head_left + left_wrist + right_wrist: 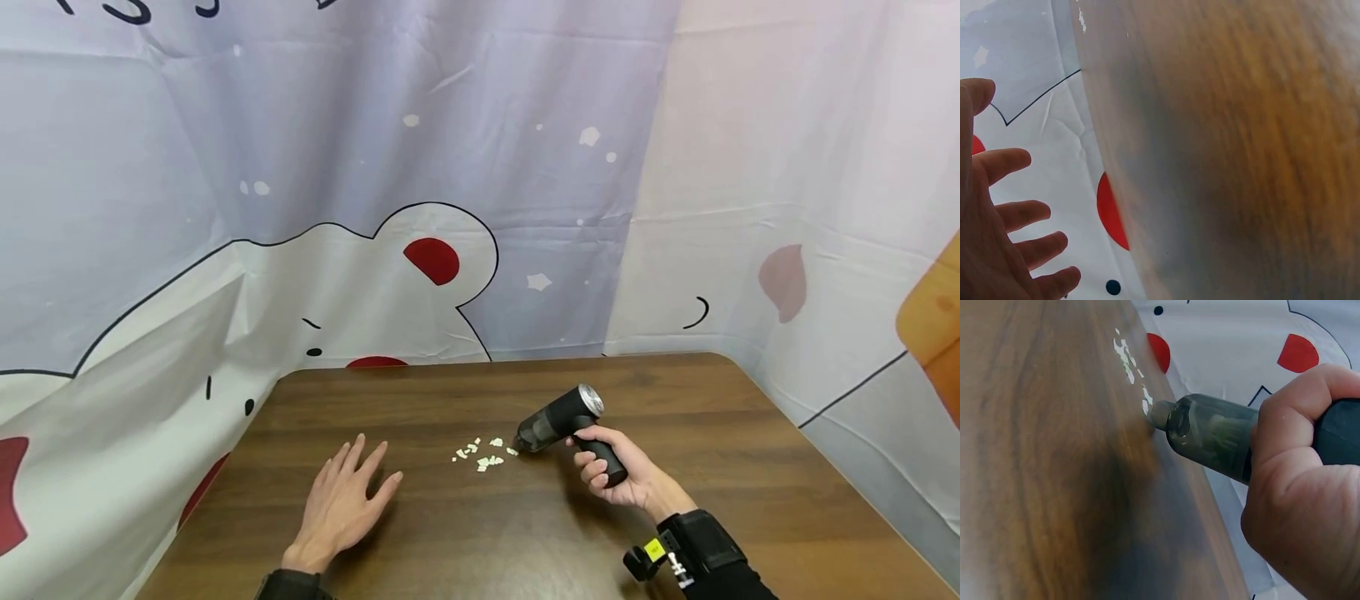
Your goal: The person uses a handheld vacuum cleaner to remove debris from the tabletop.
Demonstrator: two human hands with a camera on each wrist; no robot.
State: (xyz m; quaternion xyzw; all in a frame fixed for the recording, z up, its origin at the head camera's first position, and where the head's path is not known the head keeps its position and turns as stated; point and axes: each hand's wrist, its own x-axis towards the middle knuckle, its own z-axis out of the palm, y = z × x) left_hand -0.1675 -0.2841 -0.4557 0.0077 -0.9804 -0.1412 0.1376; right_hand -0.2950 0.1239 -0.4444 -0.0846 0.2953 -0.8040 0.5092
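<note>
My right hand [618,471] grips the handle of a black handheld vacuum cleaner [558,419], which tilts down to the left. Its clear, smoky front [1210,431] shows something pale inside, and the nozzle is right at the edge of a scatter of small pale paper scraps [491,461] on the table. In the right wrist view the scraps [1125,359] lie in a strip leading up to the nozzle. My left hand [341,504] is left of the scraps, fingers spread and holding nothing. The left wrist view shows those spread fingers [1025,215] from the palm side.
A brown wooden table [450,550] with rounded far corners carries everything. Behind it and along both sides hangs a printed cloth [555,167] with cartoon figures. A black band with a small device [697,542] is strapped round the right wrist.
</note>
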